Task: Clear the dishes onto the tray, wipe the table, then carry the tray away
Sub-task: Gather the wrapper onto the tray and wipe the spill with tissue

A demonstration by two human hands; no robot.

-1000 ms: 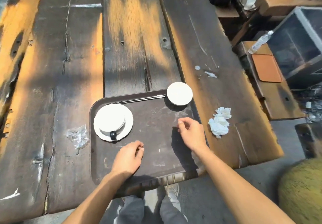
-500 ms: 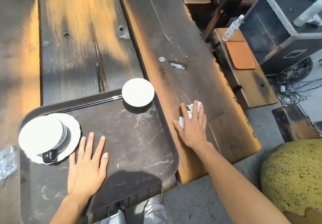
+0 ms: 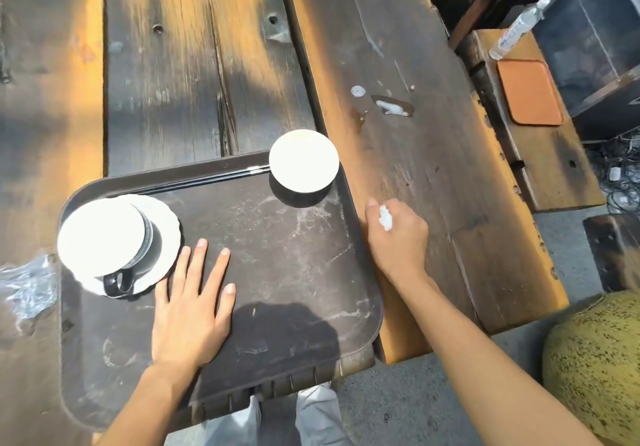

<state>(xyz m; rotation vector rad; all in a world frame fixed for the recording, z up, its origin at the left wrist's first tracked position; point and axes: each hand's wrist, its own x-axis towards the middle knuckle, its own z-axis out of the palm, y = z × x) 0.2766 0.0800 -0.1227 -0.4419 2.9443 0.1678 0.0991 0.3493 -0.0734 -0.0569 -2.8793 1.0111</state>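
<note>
1. Dishes first: the white cup with a black handle (image 3: 104,237) sits on its scalloped white saucer (image 3: 157,227) at the left end of the dark brown plastic tray (image 3: 277,272), and the small white bowl (image 3: 304,160) stands in the tray's far right corner. Clearing looks done.
2. My left hand (image 3: 190,307) lies flat on the tray floor, fingers spread, gripping nothing; half a second ago it lay the same way, steadying the tray.
3. My right hand (image 3: 398,234), just beside the tray's right rim, has closed into a fist around the crumpled white tissue (image 3: 385,218), which lay loose on the weathered wooden plank table (image 3: 433,175) a second ago.
4. White spill marks (image 3: 391,107) lie farther up that plank. Wiping them comes next, I judge.
</note>
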